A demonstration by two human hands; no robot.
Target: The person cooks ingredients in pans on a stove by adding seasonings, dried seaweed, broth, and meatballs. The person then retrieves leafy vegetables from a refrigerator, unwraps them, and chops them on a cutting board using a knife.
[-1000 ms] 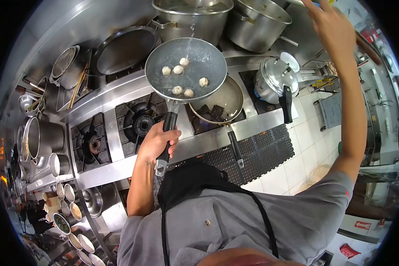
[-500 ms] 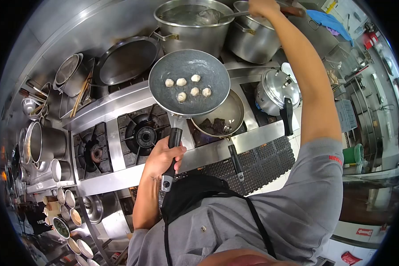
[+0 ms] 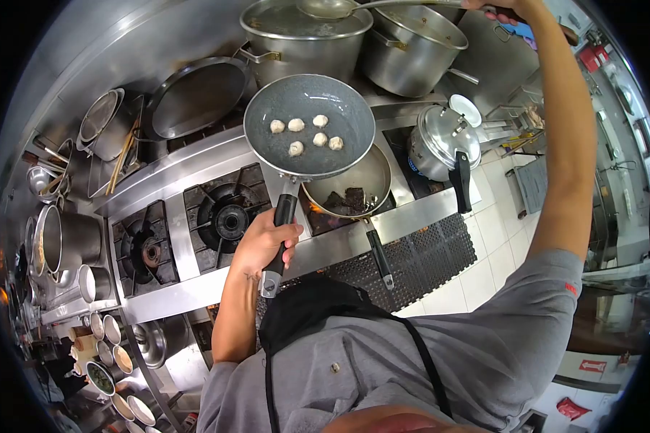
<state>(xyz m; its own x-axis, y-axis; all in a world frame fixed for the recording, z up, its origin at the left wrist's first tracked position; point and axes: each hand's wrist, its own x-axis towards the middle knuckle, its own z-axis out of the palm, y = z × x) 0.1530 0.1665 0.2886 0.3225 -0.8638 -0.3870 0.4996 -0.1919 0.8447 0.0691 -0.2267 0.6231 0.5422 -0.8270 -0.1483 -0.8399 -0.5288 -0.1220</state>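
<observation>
My left hand (image 3: 269, 242) is wrapped around the black handle of a grey frying pan (image 3: 267, 151), which it holds above the stove. Several pale round balls (image 3: 296, 125) lie apart from each other on the pan's floor. At the top edge, my right hand (image 3: 504, 9) grips the handle of a long ladle (image 3: 326, 7). The ladle's bowl, with liquid in it, is over a large steel pot (image 3: 303, 54) of liquid. Partly under the frying pan, a second pan (image 3: 361, 180) with dark chunks in it sits on a lit burner.
Another steel pot (image 3: 412, 61) stands at the back right. A pressure cooker (image 3: 435, 141) is right of the second pan, whose handle (image 3: 380, 256) juts over the stove's front edge. Two bare burners (image 3: 230, 216) lie to the left. A large dark round pan (image 3: 198, 101) leans behind them.
My right hand has moved right and up, lifting the ladle's bowl out of the pot's liquid. The frying pan stays nearly in place in my left hand; the view has shifted slightly.
</observation>
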